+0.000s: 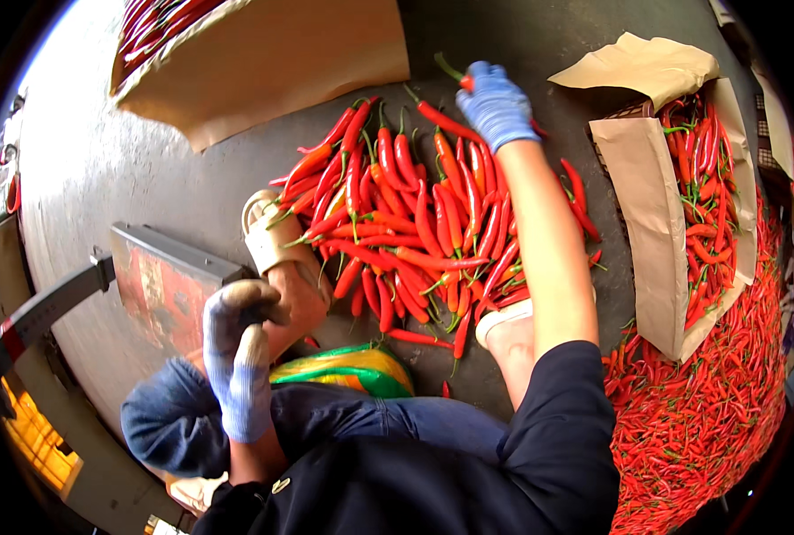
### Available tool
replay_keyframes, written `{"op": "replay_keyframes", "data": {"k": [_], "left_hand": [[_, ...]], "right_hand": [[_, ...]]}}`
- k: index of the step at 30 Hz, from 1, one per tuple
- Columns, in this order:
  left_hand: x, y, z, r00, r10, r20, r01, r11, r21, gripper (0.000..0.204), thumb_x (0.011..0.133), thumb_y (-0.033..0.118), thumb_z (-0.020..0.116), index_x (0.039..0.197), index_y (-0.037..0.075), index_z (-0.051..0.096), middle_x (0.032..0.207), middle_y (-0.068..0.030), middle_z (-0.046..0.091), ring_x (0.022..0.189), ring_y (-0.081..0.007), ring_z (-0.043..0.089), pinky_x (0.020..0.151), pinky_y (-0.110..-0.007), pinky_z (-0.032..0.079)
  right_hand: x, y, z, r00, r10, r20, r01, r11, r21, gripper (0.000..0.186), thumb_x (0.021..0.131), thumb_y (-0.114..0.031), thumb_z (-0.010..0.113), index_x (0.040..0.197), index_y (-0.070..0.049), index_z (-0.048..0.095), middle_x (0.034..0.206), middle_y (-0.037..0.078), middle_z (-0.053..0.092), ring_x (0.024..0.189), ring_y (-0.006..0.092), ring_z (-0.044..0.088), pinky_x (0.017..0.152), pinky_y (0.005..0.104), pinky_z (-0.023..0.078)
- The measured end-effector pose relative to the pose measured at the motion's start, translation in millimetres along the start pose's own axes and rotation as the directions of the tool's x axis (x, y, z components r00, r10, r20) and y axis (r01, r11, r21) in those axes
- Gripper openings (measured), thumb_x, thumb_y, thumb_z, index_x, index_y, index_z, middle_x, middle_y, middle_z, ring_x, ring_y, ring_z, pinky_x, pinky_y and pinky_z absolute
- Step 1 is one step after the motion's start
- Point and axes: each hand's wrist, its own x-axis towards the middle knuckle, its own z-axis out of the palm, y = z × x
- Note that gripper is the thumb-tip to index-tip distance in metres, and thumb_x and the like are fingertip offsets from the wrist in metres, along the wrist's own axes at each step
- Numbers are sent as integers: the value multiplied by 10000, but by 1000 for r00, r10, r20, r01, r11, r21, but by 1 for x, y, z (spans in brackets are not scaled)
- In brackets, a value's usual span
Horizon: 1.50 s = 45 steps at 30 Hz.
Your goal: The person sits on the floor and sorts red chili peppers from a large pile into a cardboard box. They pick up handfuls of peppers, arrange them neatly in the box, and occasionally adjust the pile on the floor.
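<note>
My right hand [497, 105], in a blue knit glove, reaches past the far edge of a loose pile of red chili peppers [395, 239]. Its fingers are closed on a red chili pepper [465, 82], whose green stem points up and left. My left hand [239, 357] wears a similar glove with dirty grey fingers. It is raised over my left knee, fingers bent and thumb apart, and I see nothing between them. The pile lies on the dark floor between my feet, which are in light sandals [267, 234].
A brown paper-lined box [272, 67] with chilies stands at far left. At right, a paper-lined crate [637, 223] of chilies stands beside a huge chili heap [700, 428]. A worn metal platform scale [169, 285] is at left. A green-yellow bundle [348, 367] lies between my legs.
</note>
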Motion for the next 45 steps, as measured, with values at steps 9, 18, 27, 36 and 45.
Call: {"op": "replay_keyframes", "data": {"k": [9,18,27,36,45], "left_hand": [[10,-2,-16,995,-27,91,28,1000,-9,303,869,175,532,1123,16,486,1013,-85,567,872,-136,555,818,-275,444],[36,-67,-1,965,-180,189,193,980,-53,390,867,114,551,1215,-6,423,1059,-92,538,951,-143,514,843,-274,424],[49,-173,51,809,-577,110,484,549,-681,216,897,302,534,877,89,565,762,-64,600,700,-193,591,672,-350,512],[18,-136,65,910,-406,-80,326,824,-463,453,851,468,562,998,42,507,867,-87,588,738,-184,552,660,-320,467],[-3,-133,73,951,-261,163,305,725,-617,312,875,320,577,1066,80,521,853,-34,587,724,-138,588,608,-282,497]], "right_hand": [[28,84,58,979,193,68,-188,979,-75,435,769,-279,622,1150,-119,487,1149,192,508,1047,367,537,869,445,457],[16,17,54,934,54,352,-5,990,-139,361,777,-346,577,1002,-71,640,975,166,643,912,312,620,808,417,492],[-153,-91,50,782,-403,475,278,908,313,455,804,-344,540,1118,-15,528,1081,218,562,1028,346,552,883,417,448],[-194,-118,110,931,323,169,-257,252,933,422,923,-365,434,1145,-17,519,1115,164,580,1017,257,560,877,325,426],[-198,-104,33,961,117,249,-271,245,931,258,830,-7,409,961,-37,629,847,46,625,741,120,575,687,235,481]]}}
